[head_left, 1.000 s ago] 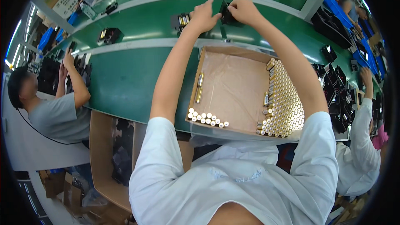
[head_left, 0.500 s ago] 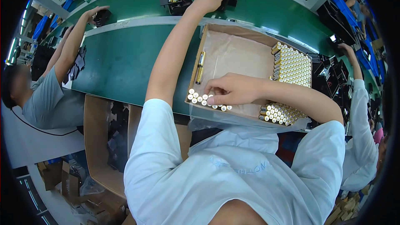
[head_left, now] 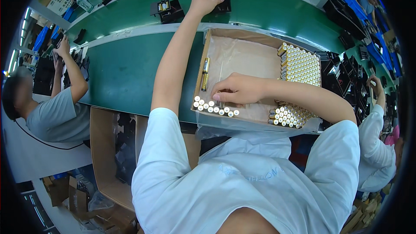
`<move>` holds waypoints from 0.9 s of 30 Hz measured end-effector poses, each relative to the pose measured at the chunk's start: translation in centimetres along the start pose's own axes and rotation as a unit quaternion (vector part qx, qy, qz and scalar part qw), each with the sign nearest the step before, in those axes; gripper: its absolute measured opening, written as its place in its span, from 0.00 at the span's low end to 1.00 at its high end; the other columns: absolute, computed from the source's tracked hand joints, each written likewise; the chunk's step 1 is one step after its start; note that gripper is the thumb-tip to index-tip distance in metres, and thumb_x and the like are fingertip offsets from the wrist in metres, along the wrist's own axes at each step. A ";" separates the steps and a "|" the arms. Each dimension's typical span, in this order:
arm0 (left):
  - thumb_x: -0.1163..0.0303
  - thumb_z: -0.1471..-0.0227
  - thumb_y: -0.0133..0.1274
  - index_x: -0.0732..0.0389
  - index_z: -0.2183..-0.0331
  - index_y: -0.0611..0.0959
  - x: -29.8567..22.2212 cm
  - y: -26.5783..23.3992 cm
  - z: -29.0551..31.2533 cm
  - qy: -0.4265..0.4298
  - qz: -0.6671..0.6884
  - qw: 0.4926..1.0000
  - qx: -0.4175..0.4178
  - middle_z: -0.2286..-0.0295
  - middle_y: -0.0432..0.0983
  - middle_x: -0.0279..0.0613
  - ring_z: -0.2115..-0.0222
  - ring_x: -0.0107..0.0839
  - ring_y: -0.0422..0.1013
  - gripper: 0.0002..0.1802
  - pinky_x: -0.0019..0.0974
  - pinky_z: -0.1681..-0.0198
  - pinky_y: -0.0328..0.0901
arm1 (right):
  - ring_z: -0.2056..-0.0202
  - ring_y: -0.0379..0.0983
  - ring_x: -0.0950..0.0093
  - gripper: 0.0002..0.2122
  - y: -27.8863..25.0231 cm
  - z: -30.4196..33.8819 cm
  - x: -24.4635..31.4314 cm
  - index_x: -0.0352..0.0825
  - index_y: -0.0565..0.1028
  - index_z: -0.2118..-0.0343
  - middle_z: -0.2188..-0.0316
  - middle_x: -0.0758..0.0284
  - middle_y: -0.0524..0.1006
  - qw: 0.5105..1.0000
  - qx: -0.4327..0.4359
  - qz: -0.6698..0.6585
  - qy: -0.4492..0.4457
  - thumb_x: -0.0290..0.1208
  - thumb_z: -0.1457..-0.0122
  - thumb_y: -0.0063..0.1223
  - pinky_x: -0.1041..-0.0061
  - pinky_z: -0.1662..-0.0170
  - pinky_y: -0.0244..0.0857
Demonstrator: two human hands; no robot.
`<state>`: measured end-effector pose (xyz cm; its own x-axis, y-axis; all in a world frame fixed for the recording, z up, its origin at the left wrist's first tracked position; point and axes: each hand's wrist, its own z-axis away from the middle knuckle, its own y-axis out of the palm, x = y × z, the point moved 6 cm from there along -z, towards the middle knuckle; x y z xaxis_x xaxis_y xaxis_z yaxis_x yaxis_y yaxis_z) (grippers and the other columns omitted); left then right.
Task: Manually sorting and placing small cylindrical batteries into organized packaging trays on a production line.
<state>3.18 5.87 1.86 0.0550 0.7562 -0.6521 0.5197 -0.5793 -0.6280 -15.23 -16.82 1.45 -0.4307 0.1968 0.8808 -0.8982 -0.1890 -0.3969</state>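
Note:
My left hand (head_left: 203, 2) reaches to the far green belt, its fingers and thumb closed on the edge of a black plastic case (head_left: 223, 5). To the left of it lies another black case (head_left: 172, 14), lid raised, with several batteries (head_left: 164, 5) in its holder. My right hand (head_left: 237, 90) is inside a shallow cardboard box (head_left: 242, 56), fingertips pinched on a battery (head_left: 220, 103) partly hidden under them. Several upright batteries (head_left: 208, 106) stand in the box's near left corner. Two batteries (head_left: 205, 73) lie along its left wall, and dense rows (head_left: 300, 65) fill the right side.
Black plastic parts (head_left: 344, 76) are piled right of the box. A co-worker (head_left: 54, 104) sits at left, another person (head_left: 375, 147) at right. A tall open carton (head_left: 104, 147) stands below the green table (head_left: 125, 67). A metal rail (head_left: 143, 29) runs between table and belt.
My left hand and the black case have moved left, as has the battery-filled case. My right hand stays over the near left batteries. The left co-worker's hands have drawn back from the belt.

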 end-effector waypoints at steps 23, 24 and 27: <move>0.75 0.40 0.50 0.71 0.51 0.73 -3.8 -0.2 1.1 -0.237 0.434 0.869 0.003 0.62 0.76 0.51 0.60 0.41 0.75 0.16 0.45 0.60 0.76 | 0.89 0.64 0.81 0.16 -13.2 -0.2 1.0 0.33 0.78 0.76 0.87 0.70 0.73 0.949 -0.302 0.024 0.088 0.39 0.35 0.53 0.80 0.86 0.59; 0.75 0.40 0.50 0.71 0.51 0.73 -4.0 0.0 0.8 -0.233 0.436 0.869 0.004 0.62 0.76 0.51 0.60 0.41 0.75 0.16 0.45 0.60 0.76 | 0.90 0.64 0.80 0.17 -16.5 0.5 0.9 0.32 0.79 0.77 0.88 0.70 0.72 0.920 -0.373 0.057 0.100 0.40 0.36 0.54 0.80 0.87 0.59; 0.73 0.38 0.50 0.72 0.51 0.72 -5.2 2.0 -0.1 -0.209 0.586 0.772 0.129 0.62 0.75 0.51 0.61 0.40 0.75 0.16 0.45 0.61 0.76 | 0.92 0.62 0.79 0.20 -23.2 2.7 1.6 0.30 0.79 0.78 0.89 0.68 0.72 0.848 -0.498 0.122 0.134 0.44 0.38 0.56 0.80 0.88 0.57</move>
<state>4.00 0.81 4.06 0.0505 -0.4661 -0.8833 0.1325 -0.8735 0.4685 5.20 -14.75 12.77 -0.4994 0.5048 0.7041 -0.3520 0.6244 -0.6973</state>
